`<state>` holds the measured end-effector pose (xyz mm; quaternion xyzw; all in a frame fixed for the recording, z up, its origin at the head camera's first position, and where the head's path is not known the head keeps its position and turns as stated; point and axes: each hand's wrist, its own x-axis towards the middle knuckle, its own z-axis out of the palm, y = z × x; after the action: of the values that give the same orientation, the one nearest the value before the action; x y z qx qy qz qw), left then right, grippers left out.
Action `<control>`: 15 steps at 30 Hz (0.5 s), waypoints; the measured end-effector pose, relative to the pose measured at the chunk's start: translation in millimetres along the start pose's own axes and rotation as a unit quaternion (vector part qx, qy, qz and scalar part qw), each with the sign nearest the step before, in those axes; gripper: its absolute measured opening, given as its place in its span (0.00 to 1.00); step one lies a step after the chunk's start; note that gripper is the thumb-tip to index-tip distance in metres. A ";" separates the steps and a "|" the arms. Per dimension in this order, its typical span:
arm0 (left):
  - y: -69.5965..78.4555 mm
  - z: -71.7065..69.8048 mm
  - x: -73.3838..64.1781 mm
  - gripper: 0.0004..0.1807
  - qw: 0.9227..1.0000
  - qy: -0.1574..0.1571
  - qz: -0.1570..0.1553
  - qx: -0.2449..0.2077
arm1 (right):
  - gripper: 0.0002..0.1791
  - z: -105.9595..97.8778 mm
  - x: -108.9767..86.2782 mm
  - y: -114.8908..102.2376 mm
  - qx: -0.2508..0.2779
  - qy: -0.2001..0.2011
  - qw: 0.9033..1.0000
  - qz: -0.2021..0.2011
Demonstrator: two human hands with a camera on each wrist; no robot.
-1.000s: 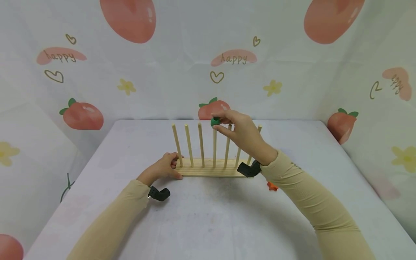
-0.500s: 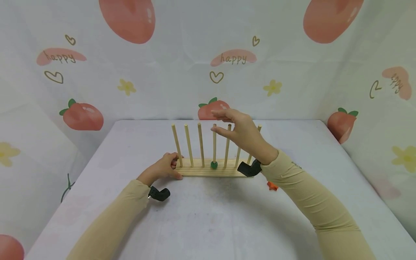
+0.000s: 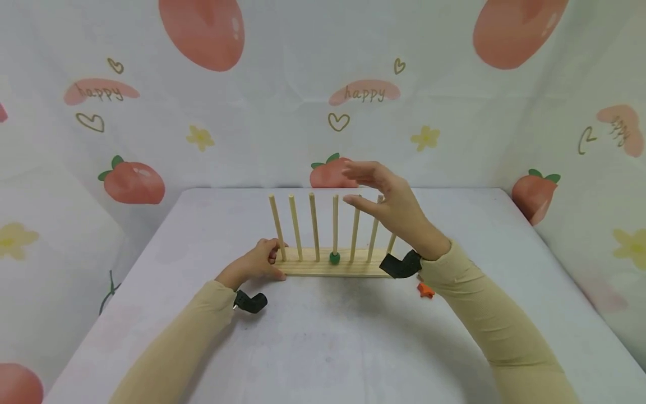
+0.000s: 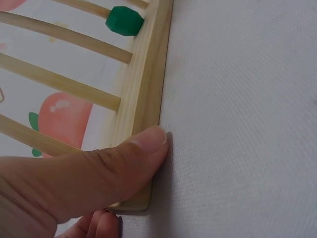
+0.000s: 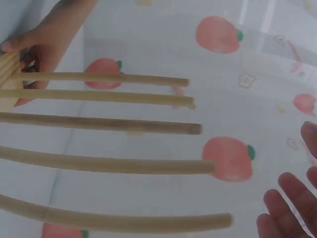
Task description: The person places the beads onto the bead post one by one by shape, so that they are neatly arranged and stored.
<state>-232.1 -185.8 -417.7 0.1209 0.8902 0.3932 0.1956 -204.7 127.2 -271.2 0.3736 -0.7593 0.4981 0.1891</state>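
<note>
A wooden peg rack (image 3: 308, 269) with a row of several upright dowels stands on the table. My left hand (image 3: 252, 264) grips its left end, thumb (image 4: 146, 141) along the front edge and fingers curled behind. At the foot of the middle dowel (image 3: 335, 224) sits a green faceted bead (image 3: 335, 258), threaded on it; the left wrist view shows the bead (image 4: 125, 21) right by the base. Over the rack's right half, near the dowel tops, my right hand (image 3: 398, 210) holds nothing, its thumb and fingers spread apart.
An orange star-shaped piece (image 3: 425, 290) lies on the table near the rack's right front corner, beside the right forearm. A printed cloth (image 3: 262, 112) hangs behind the table. A dark green cord (image 3: 108, 293) shows at the left edge.
The right hand has let go of the green bead, which dropped down the middle dowel to the base. That hand has then shifted right, away from the dowel. The left hand keeps its grip.
</note>
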 end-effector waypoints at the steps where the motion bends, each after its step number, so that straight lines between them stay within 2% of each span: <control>1: -0.1 -0.1 0.6 0.39 1.000 0.001 0.003 0.001 | 0.27 -3.0 -1.2 -1.8 0.008 0.011 1.000 -0.008; 6: 1.0 -0.8 1.2 0.39 1.000 0.002 0.001 -0.001 | 0.28 -19.0 -9.2 -13.2 0.059 0.075 0.995 -0.038; 11: 1.5 0.7 0.1 0.39 1.000 0.000 -0.003 0.000 | 0.26 -36.7 -22.9 -20.8 0.110 0.134 0.982 -0.070; 15: 2.0 1.4 -1.0 0.39 1.000 -0.001 -0.002 0.001 | 0.27 -50.1 -36.0 -23.5 0.130 0.165 0.975 -0.074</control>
<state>-230.4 -183.9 -416.8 0.1197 0.8908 0.3917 0.1970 -167.8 180.5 -258.8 0.3630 -0.6165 0.6321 0.2976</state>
